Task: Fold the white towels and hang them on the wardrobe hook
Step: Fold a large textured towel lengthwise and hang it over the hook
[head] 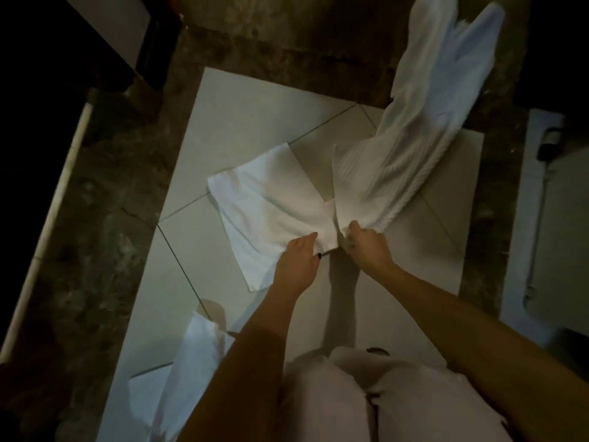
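On the tiled floor (pixel 239 122), three white towels: a flat towel (pixel 264 199) at centre, a ribbed towel (pixel 398 154) raised and blurred on the right, and a third towel (pixel 191 362) lower left. The right hand (pixel 366 247) clutches the ribbed towel's end. The left hand (pixel 296 266) lies on the flat towel's near corner, pinching or pressing, I cannot tell. Pale trousers (pixel 382 403) fill the near edge.

Pale tiles (pixel 242 122) fill the centre, ringed by mottled dark floor (pixel 105 218). White pole (pixel 47 224) at nine o'clock; white panel (pixel 561 202) at three.
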The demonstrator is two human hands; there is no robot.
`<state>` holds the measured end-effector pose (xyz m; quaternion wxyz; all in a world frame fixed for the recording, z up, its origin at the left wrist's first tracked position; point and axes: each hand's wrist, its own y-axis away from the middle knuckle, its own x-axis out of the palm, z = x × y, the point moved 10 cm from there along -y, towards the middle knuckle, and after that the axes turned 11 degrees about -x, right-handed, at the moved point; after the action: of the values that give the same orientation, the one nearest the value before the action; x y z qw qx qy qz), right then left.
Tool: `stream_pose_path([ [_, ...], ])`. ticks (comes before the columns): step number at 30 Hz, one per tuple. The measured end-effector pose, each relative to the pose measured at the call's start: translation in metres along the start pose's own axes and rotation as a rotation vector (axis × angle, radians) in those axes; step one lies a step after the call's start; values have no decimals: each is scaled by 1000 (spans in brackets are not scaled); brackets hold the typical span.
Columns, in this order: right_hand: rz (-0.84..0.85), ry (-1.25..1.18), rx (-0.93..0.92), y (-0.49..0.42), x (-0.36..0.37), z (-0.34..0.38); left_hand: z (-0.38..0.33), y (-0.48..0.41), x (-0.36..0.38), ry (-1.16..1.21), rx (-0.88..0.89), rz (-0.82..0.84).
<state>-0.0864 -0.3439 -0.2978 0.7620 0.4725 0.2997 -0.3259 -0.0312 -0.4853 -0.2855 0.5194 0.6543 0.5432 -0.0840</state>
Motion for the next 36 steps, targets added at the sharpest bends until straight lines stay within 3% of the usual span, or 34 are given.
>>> stream_pose_path([
  [4,-179,-286,-6,47,-72,13,-37,28,-43,59,37,-8],
  [8,-289,-486,151,109,-154,18,-106,73,-92,139,143,-11],
  [18,-570,-449,16,262,-412,73,-285,182,-248,255,296,-112],
  [25,-696,-390,-62,383,-553,129,-426,257,-349,-42,528,77],
  [29,-709,-415,-138,443,-600,166,-466,328,-384,51,624,163],
  [33,-725,-436,-91,517,-623,185,-471,394,-406,98,652,214],
  [36,-744,-402,-118,572,-631,207,-472,440,-408,29,707,295],
])
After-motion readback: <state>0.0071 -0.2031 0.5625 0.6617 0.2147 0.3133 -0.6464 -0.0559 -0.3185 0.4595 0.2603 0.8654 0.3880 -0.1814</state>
